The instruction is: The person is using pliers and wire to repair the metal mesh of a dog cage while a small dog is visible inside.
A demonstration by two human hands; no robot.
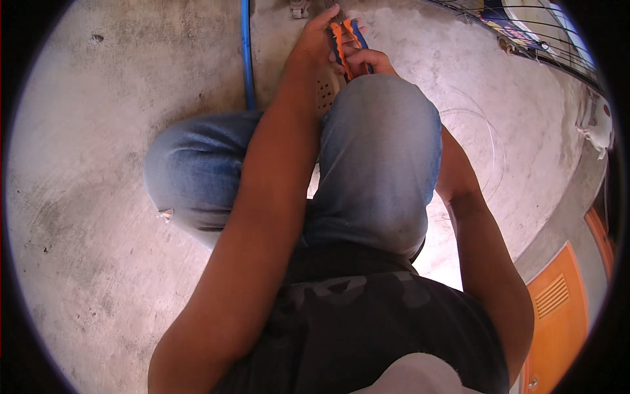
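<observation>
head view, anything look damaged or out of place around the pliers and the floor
Nothing looks broken. Both hands, left hand and right hand, hold the orange and blue handled pliers beyond the raised knee. The concrete floor is stained and scuffed. A blue hose lies straight across it.

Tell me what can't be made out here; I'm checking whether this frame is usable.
Head view:
- Jaws of the orange-and-blue pliers: hidden by the left hand and cut off by the top edge.
- Right hand: mostly hidden behind the raised knee.
- Blue hose: lower end hidden by the leg.
</observation>
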